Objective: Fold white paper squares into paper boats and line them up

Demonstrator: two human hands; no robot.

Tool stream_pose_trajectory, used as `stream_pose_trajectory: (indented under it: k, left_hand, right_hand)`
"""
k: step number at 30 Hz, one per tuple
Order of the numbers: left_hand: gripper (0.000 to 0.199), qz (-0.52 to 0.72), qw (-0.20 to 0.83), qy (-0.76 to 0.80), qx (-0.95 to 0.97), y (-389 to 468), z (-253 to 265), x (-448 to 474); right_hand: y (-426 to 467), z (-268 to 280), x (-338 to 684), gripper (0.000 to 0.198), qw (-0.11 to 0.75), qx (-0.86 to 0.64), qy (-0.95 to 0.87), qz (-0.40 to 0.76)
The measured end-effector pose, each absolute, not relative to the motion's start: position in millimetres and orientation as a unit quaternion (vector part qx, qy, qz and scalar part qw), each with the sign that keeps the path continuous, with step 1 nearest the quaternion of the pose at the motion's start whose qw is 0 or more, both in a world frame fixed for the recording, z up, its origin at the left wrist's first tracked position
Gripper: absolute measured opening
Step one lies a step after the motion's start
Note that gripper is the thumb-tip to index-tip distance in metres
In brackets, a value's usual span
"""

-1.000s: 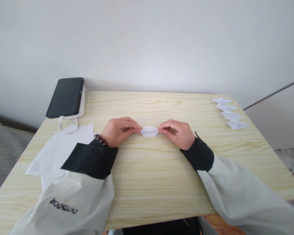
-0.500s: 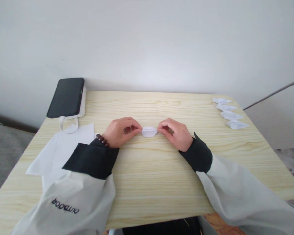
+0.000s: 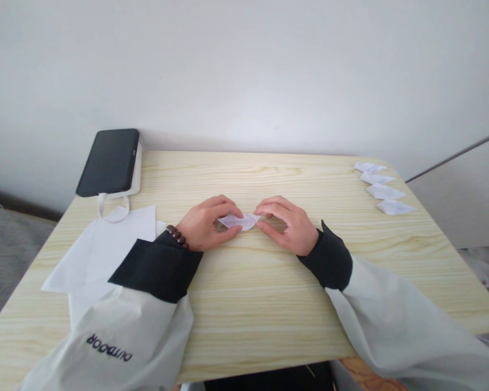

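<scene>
A small white folded paper boat, pointed at its ends, lies between my hands over the middle of the table. My left hand grips it near its left part, fingers on the far edge and thumb on the near edge. The left tip of the paper shows inside the curve of that hand. My right hand holds the right end, with the thumb below and the fingers above. Four fingers of each hand are partly hidden behind one another.
Several similar folded paper boats lie in a column at the far right. White paper sheets lie left, partly under my left sleeve. A black tablet-like device rests on a white box with a white cable. A wall stands behind the table.
My fingers have shifted from pinching the paper's two end tips to holding it further in, the left hand most. More of the left tip now shows. Both hands stay at the table's middle.
</scene>
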State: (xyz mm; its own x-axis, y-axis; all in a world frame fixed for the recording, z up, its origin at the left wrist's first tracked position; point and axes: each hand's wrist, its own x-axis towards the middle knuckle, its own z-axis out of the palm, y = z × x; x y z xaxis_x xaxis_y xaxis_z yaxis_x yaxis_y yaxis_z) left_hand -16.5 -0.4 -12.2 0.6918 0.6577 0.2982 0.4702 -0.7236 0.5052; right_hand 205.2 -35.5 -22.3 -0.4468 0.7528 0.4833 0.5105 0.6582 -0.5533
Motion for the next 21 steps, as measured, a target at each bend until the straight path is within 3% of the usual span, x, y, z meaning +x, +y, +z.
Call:
stream_pose_trajectory:
  k: [21]
  left_hand:
    - [0.018,0.223,0.147,0.358,0.895,-4,-16,-9]
  right_hand:
    - [-39,-21,184,0.013,0.259,-0.478,-0.837,0.063]
